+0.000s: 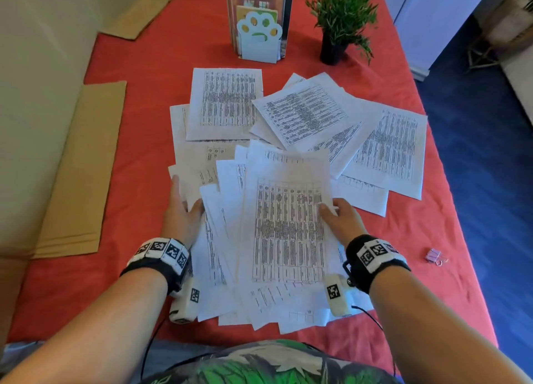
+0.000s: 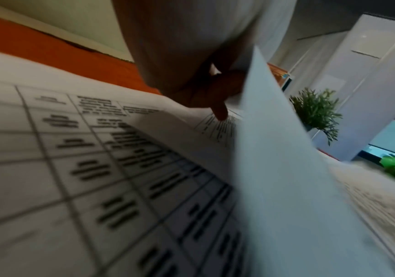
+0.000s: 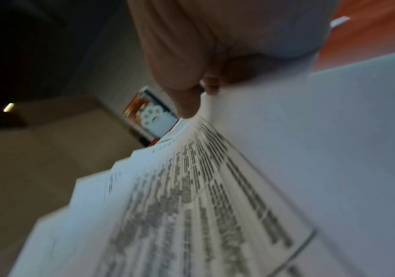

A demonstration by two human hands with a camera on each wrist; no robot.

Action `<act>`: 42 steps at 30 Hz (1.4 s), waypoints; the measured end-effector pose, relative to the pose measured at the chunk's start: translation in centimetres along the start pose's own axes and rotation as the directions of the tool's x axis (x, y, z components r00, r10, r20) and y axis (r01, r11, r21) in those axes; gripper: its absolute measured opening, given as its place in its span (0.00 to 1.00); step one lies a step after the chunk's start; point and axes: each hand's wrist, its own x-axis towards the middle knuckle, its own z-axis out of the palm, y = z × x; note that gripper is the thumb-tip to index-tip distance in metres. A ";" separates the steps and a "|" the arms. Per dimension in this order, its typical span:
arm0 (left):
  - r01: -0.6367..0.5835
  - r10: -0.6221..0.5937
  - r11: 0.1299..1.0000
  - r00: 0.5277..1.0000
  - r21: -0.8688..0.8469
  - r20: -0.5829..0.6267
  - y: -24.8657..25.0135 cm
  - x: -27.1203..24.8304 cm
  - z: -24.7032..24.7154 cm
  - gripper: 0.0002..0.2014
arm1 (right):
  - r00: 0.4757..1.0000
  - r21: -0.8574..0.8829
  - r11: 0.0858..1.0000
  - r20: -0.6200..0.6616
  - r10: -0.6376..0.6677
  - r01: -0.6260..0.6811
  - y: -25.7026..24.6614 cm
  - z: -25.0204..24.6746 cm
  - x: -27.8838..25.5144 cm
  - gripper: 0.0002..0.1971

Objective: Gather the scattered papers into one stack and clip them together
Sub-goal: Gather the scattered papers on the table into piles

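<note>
Red cloth covers the table. Both hands hold a fanned bundle of papers near its front edge: the left hand grips the left side, the right hand pinches the right edge, thumb on top. More sheets lie scattered beyond. Their printed tables are too blurred to read. A pink binder clip sits off right.
</note>
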 end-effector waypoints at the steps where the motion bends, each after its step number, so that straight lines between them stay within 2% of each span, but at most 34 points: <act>1: 0.010 -0.010 0.999 1.000 -0.037 -0.002 0.0 -0.1 0.0 0.39 | 1.000 -0.045 0.999 -0.008 0.000 0.000 0.0 0.0 0.0 0.21; 4: 0.098 -0.096 0.985 0.995 -0.143 0.020 -0.8 -0.2 -0.4 0.49 | 0.999 -0.118 0.993 -0.039 -0.002 -0.002 0.2 -0.1 0.1 0.18; 6: 0.118 -0.118 0.980 0.993 -0.158 0.011 -1.1 -0.5 -0.2 0.45 | 1.000 -0.146 0.989 -0.001 0.010 -0.010 0.4 0.1 0.0 0.21; 8: 0.094 -0.099 0.990 0.994 -0.109 -0.040 -1.2 -1.1 0.4 0.35 | 0.997 -0.202 0.979 0.072 0.021 -0.006 0.2 0.6 -0.3 0.25; 9: 0.086 -0.089 0.994 0.995 -0.070 -0.040 -1.1 -1.6 0.7 0.34 | 0.996 -0.222 0.975 0.093 0.016 0.005 0.2 0.9 -0.4 0.26; 12: 0.067 -0.067 0.996 0.998 0.056 0.008 -0.9 -2.5 1.5 0.42 | 0.998 -0.191 0.981 0.064 -0.006 0.018 0.2 1.4 -0.5 0.24; 14: 0.081 -0.087 0.989 0.995 0.124 0.045 -1.0 -2.5 1.9 0.43 | 0.999 -0.164 0.986 0.054 0.006 0.003 0.3 1.6 -0.4 0.19; 16: 0.117 -0.133 0.978 0.987 0.170 0.086 -1.0 -2.4 2.2 0.38 | 0.996 -0.171 0.985 0.085 0.022 -0.007 0.2 1.8 -0.5 0.08; 17: 0.120 -0.138 0.978 0.986 0.173 0.097 -1.2 -2.3 2.4 0.34 | 0.995 -0.173 0.985 0.095 0.027 -0.010 0.0 1.8 -0.6 0.07; 19: 0.128 -0.145 0.984 0.980 0.125 0.137 -1.3 -1.9 2.5 0.29 | 0.992 -0.162 0.986 0.113 0.049 -0.030 -0.4 1.7 -0.8 0.17; 21: 0.186 -0.180 0.983 0.968 -0.013 0.177 -1.2 -1.5 2.3 0.26 | 0.993 -0.121 0.991 0.098 0.062 -0.050 -0.5 1.2 -0.9 0.25; 23: 0.236 -0.205 0.958 0.960 -0.161 0.191 -0.9 -1.5 2.2 0.23 | 0.994 -0.079 0.996 0.095 0.044 -0.036 -0.4 0.7 -0.7 0.23; 25: 0.210 -0.182 0.966 0.967 -0.152 0.178 -0.4 -1.9 2.5 0.27 | 0.994 -0.061 0.998 0.108 0.026 -0.019 0.0 0.4 -0.8 0.19; 28: 0.119 -0.117 0.993 0.985 -0.008 0.130 -0.3 -2.5 3.1 0.44 | 0.993 -0.001 1.000 0.120 -0.022 0.022 0.3 0.3 -1.2 0.14; 31: 0.090 -0.095 0.994 0.992 0.061 0.082 -0.6 -2.6 3.3 0.42 | 0.994 0.020 0.999 0.098 -0.040 0.038 0.4 -0.3 -1.1 0.15; 33: 0.103 -0.103 0.995 0.993 0.009 0.056 -1.0 -2.0 2.8 0.39 | 0.997 0.009 1.000 0.069 -0.028 0.028 0.4 -1.0 -0.9 0.10; 36: 0.195 -0.184 0.970 0.979 -0.146 0.081 -1.6 -0.7 2.2 0.38 | 0.994 -0.141 0.989 0.109 -0.016 0.032 0.5 -1.6 -0.4 0.03; 39: 0.175 -0.164 0.976 0.982 -0.130 0.093 -2.2 -0.5 2.0 0.40 | 0.999 -0.251 0.967 0.004 -0.044 0.043 0.6 -1.1 0.0 0.04; 42: 0.153 -0.146 0.982 0.987 -0.108 0.065 -2.4 -0.6 2.3 0.40 | 0.978 -0.187 0.982 -0.203 -0.039 0.000 0.4 -0.6 -0.1 0.05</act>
